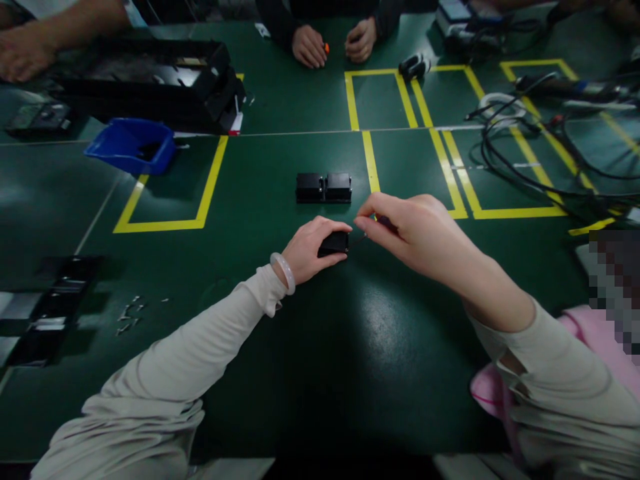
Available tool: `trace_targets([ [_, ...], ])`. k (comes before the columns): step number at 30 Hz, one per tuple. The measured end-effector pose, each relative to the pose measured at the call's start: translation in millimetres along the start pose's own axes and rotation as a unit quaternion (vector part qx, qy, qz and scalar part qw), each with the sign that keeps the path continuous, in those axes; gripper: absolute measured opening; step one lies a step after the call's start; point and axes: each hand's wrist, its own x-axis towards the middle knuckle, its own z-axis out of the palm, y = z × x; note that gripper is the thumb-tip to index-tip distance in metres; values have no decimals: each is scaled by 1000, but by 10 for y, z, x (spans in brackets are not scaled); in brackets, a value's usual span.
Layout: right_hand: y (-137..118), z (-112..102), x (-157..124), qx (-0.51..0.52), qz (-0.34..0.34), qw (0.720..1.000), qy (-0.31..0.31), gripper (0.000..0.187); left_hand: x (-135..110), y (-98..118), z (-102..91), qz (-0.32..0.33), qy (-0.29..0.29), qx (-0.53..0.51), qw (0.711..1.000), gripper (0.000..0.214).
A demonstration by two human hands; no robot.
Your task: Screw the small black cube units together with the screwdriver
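My left hand (306, 252) is closed round a small black block (334, 244) on the green table, thumb and fingers on its two long sides. The block's right end shows between them; the rest is under my palm. In my right hand (413, 230) I pinch a dark-handled screwdriver (387, 224). Its thin shaft points left at the block's right end; whether the tip touches is too small to tell. Just beyond, two more black blocks (324, 189) stand side by side.
Loose screws (131, 313) lie at left, near dark parts (55, 310). A blue bin (133, 147) stands before a long black housing (150, 80). Cables (525, 143) spread at right, with a pink cloth (487, 393) nearer. Across the table rest another person's hands (310, 47).
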Motion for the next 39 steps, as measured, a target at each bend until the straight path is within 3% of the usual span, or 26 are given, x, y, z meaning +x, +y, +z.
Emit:
trace_targets([
  [16,19,2,14,6,9,1000,4,23,-15,4,-36,-7,-18,-7,1000,49],
  [22,17,-1,20,4,18,1000,-2,25,-39,18,-82,-2,-30,-2,1000,61],
  [28,8,-1,22,-2,16,1000,1,25,-54,31,-179,5,21,-12,1000,42],
  [34,-8,-13,24,-3,12,1000,-2,24,168,-116,-440,-32,127,111,985,38],
  [39,-18,-16,26,-12,20,1000,-8,25,448,-353,-611,-66,71,179,979,48],
])
